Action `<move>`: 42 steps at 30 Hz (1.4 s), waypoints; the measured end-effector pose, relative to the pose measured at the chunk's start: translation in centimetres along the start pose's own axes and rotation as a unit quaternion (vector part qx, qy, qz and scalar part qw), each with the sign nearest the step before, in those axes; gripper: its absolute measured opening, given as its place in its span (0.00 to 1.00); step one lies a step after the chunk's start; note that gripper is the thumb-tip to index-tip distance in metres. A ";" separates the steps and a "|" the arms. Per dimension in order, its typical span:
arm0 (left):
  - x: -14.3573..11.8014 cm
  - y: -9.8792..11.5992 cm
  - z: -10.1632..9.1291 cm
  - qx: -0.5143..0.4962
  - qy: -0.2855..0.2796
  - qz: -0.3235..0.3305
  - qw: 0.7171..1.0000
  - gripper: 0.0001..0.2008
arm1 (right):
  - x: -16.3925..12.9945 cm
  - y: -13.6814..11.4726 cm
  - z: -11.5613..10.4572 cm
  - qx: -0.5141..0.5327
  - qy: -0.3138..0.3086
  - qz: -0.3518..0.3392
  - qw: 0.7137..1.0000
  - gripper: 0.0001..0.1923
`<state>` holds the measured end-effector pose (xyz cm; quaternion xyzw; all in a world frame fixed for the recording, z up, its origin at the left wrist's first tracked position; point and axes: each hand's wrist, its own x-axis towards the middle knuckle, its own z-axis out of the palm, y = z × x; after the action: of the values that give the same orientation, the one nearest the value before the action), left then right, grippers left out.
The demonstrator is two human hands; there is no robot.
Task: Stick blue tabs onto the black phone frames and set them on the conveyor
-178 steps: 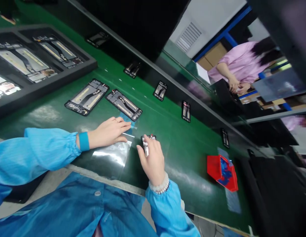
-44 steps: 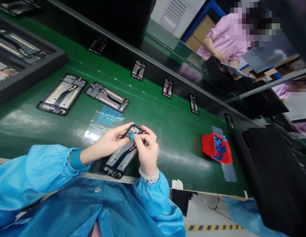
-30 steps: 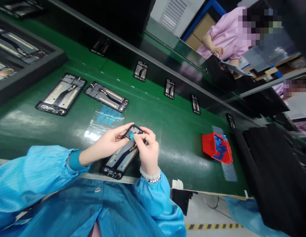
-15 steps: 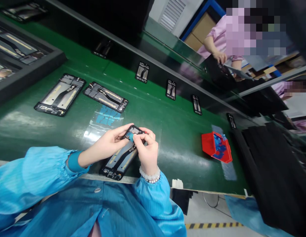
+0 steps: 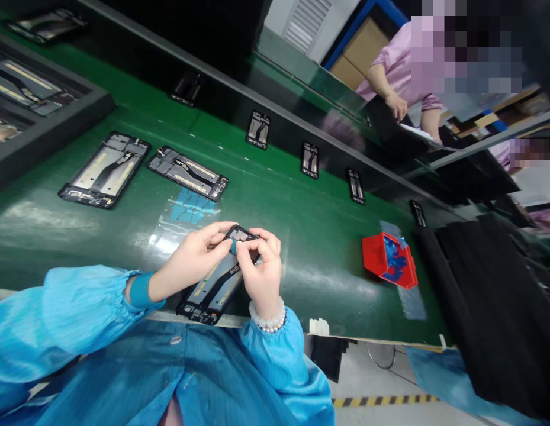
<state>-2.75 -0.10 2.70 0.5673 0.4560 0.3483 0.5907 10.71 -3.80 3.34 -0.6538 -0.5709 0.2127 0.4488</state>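
An opened phone frame (image 5: 212, 287) is tilted at the bench's front edge, its lower end towards me. My left hand (image 5: 192, 257) grips the upper left side, with its thumb over the inner face. A small blue film piece (image 5: 232, 246) lies near the frame's top, between my thumbs. My right hand (image 5: 261, 263) pinches at that film with thumb and forefinger, while its other fingers curl round the frame's right edge. The fingers partly cover the film. Behind the hands, a clear sheet bears several blue stickers (image 5: 192, 206).
Two more phone frames (image 5: 105, 170) (image 5: 188, 173) lie beyond my left hand. A black tray (image 5: 57, 127) holds others at far left. Several phones (image 5: 310, 160) line the green bench's back. A red bin (image 5: 373, 255) with blue film scraps stands right. Another person's hand (image 5: 396, 106) is across the bench.
Both hands stay at the top of the phone frame, with small finger shifts. Less of the blue film shows between the thumbs now. The view has shifted slightly.
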 end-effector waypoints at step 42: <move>-0.9 -0.5 -0.5 0.204 -0.052 0.098 0.973 0.32 | -0.3 0.2 -0.1 -0.211 0.111 -0.224 0.945 0.08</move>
<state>-3.57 -0.86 2.39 0.7355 0.4279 0.2741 0.4482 10.83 -4.15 3.18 -0.6083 -0.6811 -0.0923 0.3968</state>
